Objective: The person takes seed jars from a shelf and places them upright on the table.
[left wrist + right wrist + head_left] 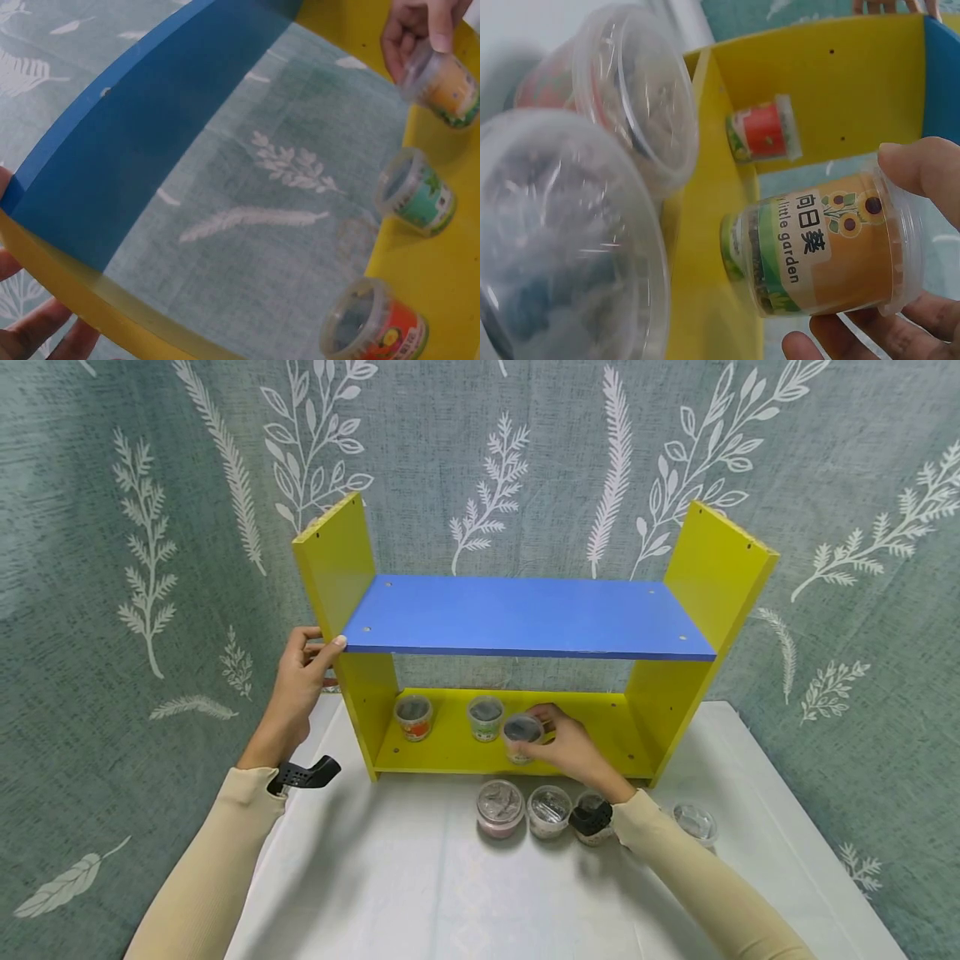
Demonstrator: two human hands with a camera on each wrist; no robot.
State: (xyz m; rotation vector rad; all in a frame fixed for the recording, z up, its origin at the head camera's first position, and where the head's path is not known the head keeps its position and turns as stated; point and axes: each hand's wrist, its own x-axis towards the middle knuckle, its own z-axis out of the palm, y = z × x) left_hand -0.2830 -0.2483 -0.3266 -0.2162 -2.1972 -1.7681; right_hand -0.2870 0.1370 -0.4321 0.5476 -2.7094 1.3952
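A clear-lidded plastic cup [521,737] is held by its rim between the thumb and fingers of my right hand [568,750], over the yellow bottom board [600,727] of a small shelf. The right wrist view shows its orange label with sunflowers [847,217]. My left hand [298,681] grips the edge of the shelf's yellow left side panel [337,552], its thumb at the corner of the blue board [517,614]. On the bottom board stand a green-labelled cup [485,718], left of the held one, and a red-labelled cup [413,718] near the left panel.
In front of the shelf, several more lidded cups stand on the white tablecloth [390,893], among them a wide tub [500,808] and a cup [550,812] beside it. Another cup [694,823] sits farther right, beyond my forearm. A patterned green curtain [480,460] hangs behind.
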